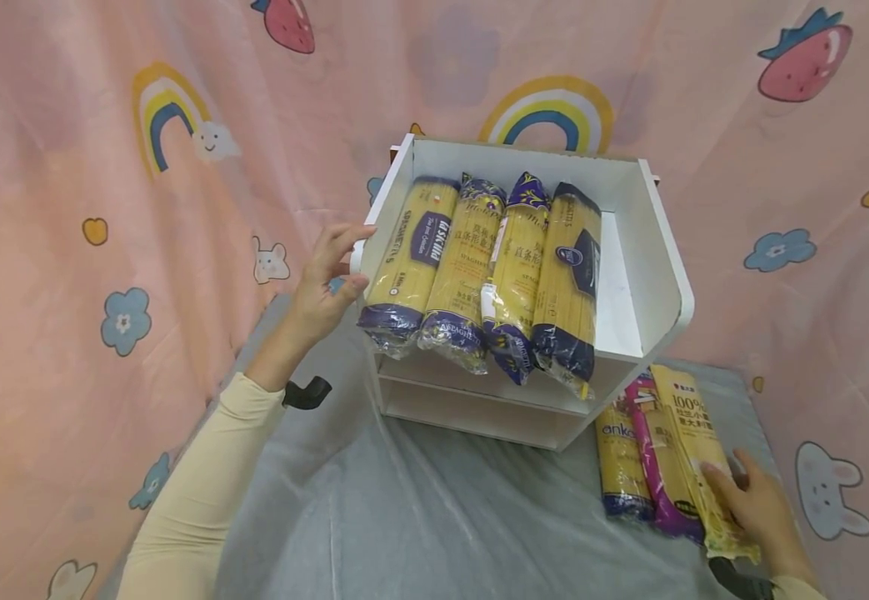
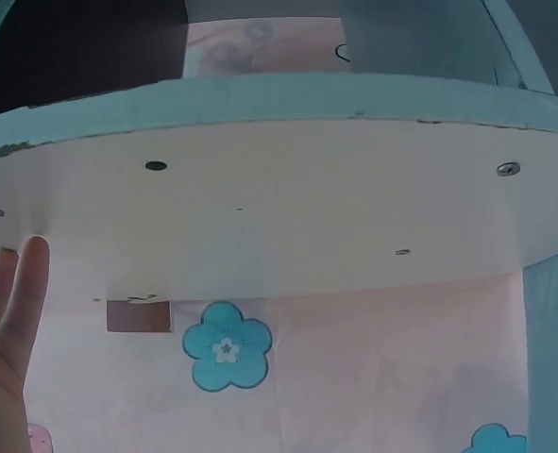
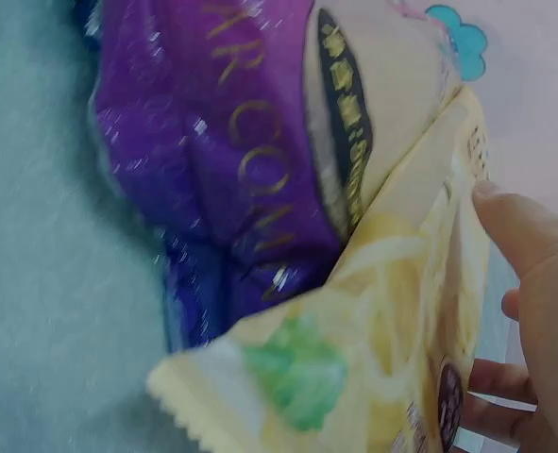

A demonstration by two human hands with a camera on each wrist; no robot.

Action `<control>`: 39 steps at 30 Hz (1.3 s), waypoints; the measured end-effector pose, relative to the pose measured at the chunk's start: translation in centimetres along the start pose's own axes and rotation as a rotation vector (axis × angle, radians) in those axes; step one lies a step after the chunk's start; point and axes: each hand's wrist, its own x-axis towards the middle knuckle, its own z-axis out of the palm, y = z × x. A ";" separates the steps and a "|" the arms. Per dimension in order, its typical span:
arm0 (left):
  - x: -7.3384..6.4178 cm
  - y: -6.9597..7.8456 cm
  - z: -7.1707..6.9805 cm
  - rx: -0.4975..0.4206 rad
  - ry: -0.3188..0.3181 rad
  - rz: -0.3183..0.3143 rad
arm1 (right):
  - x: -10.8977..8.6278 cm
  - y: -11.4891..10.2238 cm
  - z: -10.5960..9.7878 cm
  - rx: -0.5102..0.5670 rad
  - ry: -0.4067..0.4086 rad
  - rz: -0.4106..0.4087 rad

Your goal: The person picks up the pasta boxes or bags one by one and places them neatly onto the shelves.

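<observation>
My left hand (image 1: 325,279) rests against the left side panel of a white shelf unit (image 1: 662,250). The left wrist view shows the hand's straight fingers (image 2: 28,283) touching that panel's outer face. At lower right, my right hand (image 1: 760,504) holds a cream-yellow pasta bag (image 1: 692,417) by its right edge, thumb on the front and other fingers behind. The bag leans over a purple-and-yellow pasta bag (image 3: 231,142). Left of these lies a clear spaghetti pack with a blue end (image 1: 624,462).
On the sloped top tier several spaghetti packs lie side by side: a left one (image 1: 412,250), two middle ones, and a right one (image 1: 569,275). Lower shelves (image 1: 471,412) open beneath. Grey cloth (image 1: 404,517) covers the surface; a pink patterned curtain (image 1: 374,75) hangs behind.
</observation>
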 end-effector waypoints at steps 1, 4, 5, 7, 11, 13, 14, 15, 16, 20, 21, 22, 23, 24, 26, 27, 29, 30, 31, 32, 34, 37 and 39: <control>0.0 0.0 0.0 0.002 0.002 -0.003 | 0.0 0.1 0.0 -0.010 -0.011 -0.002; -0.1 0.0 0.1 -0.001 0.005 -0.010 | -0.1 0.4 0.0 -0.028 -0.036 -0.013; -0.1 0.0 0.1 -0.002 0.006 -0.012 | -0.1 0.4 0.1 -0.021 -0.045 -0.019; -0.2 0.0 0.2 -0.006 0.007 -0.016 | -0.1 0.5 0.1 -0.010 -0.070 -0.031; -0.2 0.1 0.2 0.000 0.010 -0.023 | -0.2 0.5 0.0 0.023 -0.119 -0.024; -0.2 0.1 0.3 0.002 0.011 -0.025 | -0.2 0.5 0.0 0.013 -0.123 -0.024; -0.2 0.1 0.3 0.003 0.012 -0.025 | -0.2 0.4 0.0 0.009 -0.124 -0.028; -0.2 0.2 0.4 0.002 0.013 -0.025 | -0.2 0.4 0.0 0.002 -0.124 -0.033; -0.2 0.2 0.4 0.001 0.015 -0.023 | -0.1 0.3 0.0 -0.009 -0.121 -0.042; -0.2 0.1 0.5 -0.009 0.020 -0.015 | 0.1 0.3 -0.1 -0.041 -0.121 -0.068; -0.2 0.1 0.5 -0.011 0.021 -0.013 | 0.1 0.3 -0.2 -0.044 -0.124 -0.067; -0.2 0.0 0.5 -0.012 0.022 -0.012 | 0.2 0.4 -0.3 -0.045 -0.128 -0.072; -0.2 0.0 0.5 -0.011 0.021 -0.011 | 0.3 0.4 -0.3 -0.043 -0.134 -0.069; -0.2 0.0 0.5 -0.012 0.022 -0.011 | 0.4 0.4 -0.4 -0.037 -0.139 -0.069; -0.2 0.0 0.5 -0.010 0.024 -0.011 | 0.5 0.5 -0.5 -0.030 -0.151 -0.065; -0.3 0.0 0.5 -0.011 0.024 -0.012 | 0.6 0.5 -0.5 -0.027 -0.159 -0.063; -0.3 0.0 0.6 -0.015 0.024 -0.015 | 0.6 0.5 -0.6 -0.026 -0.169 -0.061; -0.3 0.1 0.6 -0.016 0.024 -0.017 | 0.6 0.4 -0.7 -0.021 -0.172 -0.062; -0.3 0.1 0.6 -0.016 0.023 -0.018 | 0.6 0.4 -0.8 -0.021 -0.178 -0.061; -0.3 0.1 0.6 -0.017 0.022 -0.019 | 0.6 0.3 -0.9 -0.018 -0.185 -0.064; -0.2 0.2 0.6 -0.015 0.022 -0.019 | 0.5 0.1 -1.2 -0.008 -0.197 -0.071; -0.3 0.2 0.6 -0.005 0.025 -0.015 | 0.3 -0.2 -1.5 -0.007 -0.221 -0.093; -0.3 0.1 0.6 0.001 0.027 -0.017 | 0.1 -0.5 -1.8 -0.034 -0.232 -0.120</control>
